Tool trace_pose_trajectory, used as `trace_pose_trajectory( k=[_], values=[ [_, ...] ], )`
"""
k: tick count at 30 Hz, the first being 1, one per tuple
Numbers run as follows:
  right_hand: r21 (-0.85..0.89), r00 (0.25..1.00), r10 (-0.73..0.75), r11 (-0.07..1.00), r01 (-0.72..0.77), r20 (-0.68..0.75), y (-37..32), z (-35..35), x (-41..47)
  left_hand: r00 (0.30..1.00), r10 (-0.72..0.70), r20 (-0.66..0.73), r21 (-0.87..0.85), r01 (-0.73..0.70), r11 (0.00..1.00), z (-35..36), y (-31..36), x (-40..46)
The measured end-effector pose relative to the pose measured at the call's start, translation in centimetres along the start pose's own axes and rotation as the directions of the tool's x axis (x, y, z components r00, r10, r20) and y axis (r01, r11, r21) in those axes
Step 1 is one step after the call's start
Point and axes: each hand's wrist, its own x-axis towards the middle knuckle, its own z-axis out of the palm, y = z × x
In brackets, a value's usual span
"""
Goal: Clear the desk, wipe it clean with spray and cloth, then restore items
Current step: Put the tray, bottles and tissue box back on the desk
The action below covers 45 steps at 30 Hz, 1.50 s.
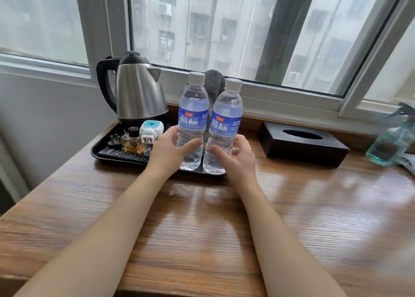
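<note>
Taking the black tray (98,149) as the landmark: at its back left stands a steel kettle (139,90), and in front of that a small perfume bottle (132,142) and a white plug-in device (151,130), all on the tray. At its right end two water bottles stand upright, just beside each other. The left hand (170,149) curls round the lower part of the left bottle (193,117), thumb across its front; the right hand (238,153) cups the right bottle (225,126) loosely, and I cannot tell how firmly it grips. Both bottles seem to rest on the tray. A grey cloth (214,82) lies behind them on the window sill. Right of the tray sits a dark tissue box (303,144), and well beyond it a green spray bottle (391,142). The wooden surface (202,229) shines bare in front of the tray, so I judge wiping done and the restoring nearly finished.
</note>
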Motion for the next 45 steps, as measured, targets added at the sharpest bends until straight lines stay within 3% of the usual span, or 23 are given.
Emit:
trace_pose_trajectory(
  k=[6, 12, 23, 38, 45],
  values=[
    [0.039, 0.999, 0.019, 0.999, -0.020, 0.036, -0.4, -0.3, 0.0, 1.000, -0.014, -0.010, 0.030, 0.014, 0.999, -0.3, -0.1, 0.5],
    [0.028, 0.997, -0.031, 0.999, 0.029, 0.071, -0.7, -0.3, -0.3, 0.998, -0.023, 0.050, -0.061, 0.026, 0.998, -0.4, 0.2, 0.4],
    [-0.053, 0.998, -0.022, 0.998, 0.024, 0.051, -0.7, -0.4, -0.1, 0.999, -0.045, 0.024, 0.078, 0.043, 0.996, -0.7, 0.2, 0.4],
    [-0.029, 0.997, 0.016, 0.999, -0.014, 0.072, -0.2, -0.3, 0.1, 0.996, -0.063, 0.057, 0.060, 0.060, 0.996, -1.0, 0.1, 0.3],
    [-0.104, 0.997, -0.005, 0.994, 0.014, 0.083, -0.3, -0.6, -0.3, 0.999, -0.011, 0.051, 0.104, 0.005, 0.995, -1.0, 0.0, -0.1]
  ],
)
